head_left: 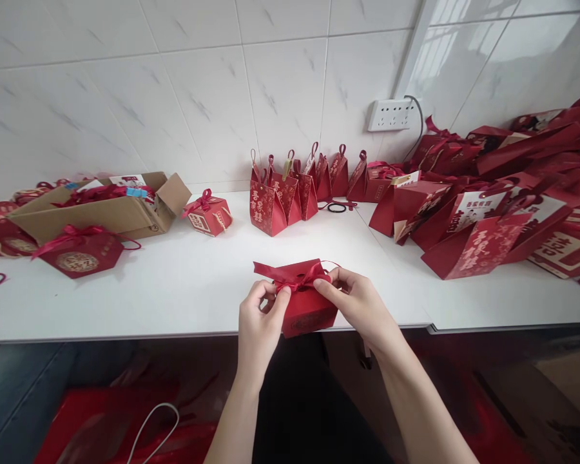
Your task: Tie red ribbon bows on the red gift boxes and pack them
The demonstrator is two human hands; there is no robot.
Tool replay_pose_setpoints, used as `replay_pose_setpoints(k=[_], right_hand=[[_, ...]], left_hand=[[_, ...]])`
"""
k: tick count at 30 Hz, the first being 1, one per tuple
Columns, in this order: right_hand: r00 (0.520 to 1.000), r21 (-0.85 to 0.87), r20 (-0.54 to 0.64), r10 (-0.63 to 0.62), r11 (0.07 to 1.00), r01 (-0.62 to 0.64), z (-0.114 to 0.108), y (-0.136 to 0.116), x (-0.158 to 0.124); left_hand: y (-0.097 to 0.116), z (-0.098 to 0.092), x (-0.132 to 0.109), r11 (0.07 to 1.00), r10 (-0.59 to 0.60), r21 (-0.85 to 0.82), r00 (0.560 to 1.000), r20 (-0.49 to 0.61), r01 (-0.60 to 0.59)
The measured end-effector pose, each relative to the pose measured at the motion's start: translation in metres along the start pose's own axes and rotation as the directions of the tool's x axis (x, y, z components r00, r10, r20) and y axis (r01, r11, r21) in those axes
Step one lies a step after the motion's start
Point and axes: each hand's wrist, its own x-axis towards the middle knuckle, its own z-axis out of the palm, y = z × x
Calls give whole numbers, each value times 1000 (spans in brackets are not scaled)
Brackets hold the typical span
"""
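Observation:
A red gift box (312,312) sits at the front edge of the white table, with a red ribbon (297,278) tied in a bow across its top. My left hand (263,312) is at the bow's left side, thumb and fingers closed on the ribbon. On the other side, my right hand (350,293) pinches the bow's right loop. One ribbon tail sticks out to the upper left of the box. The knot shows between my two thumbs.
An open cardboard box (125,222) of red ribbons and cards stands at the left. Small red boxes (207,214) and upright red gift bags (269,206) line the back. More red bags (483,248) pile up on the right, below a white power strip (391,116).

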Motion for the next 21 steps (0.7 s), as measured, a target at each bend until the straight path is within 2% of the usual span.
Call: replay_pose_setpoints(k=[5,9,16,21], right_hand=[[1000,-34,-11,-3,999,3,0,1,-1],[999,-23,-47,-14,1000,13,2,4,-2],[998,197,-10,61,979,-58,-3,13,-1],[994,384,67,84,917,-103,-4,18,0]], left_hand=[[5,1,0,1000,2,-27,999,42,-1],[4,3,0,1000,0,6,1000,-8,0],[-5,5,0,987,-93,-133,995,-34,88],[-7,7,-2,982,-91,-170,996,-26,85]])
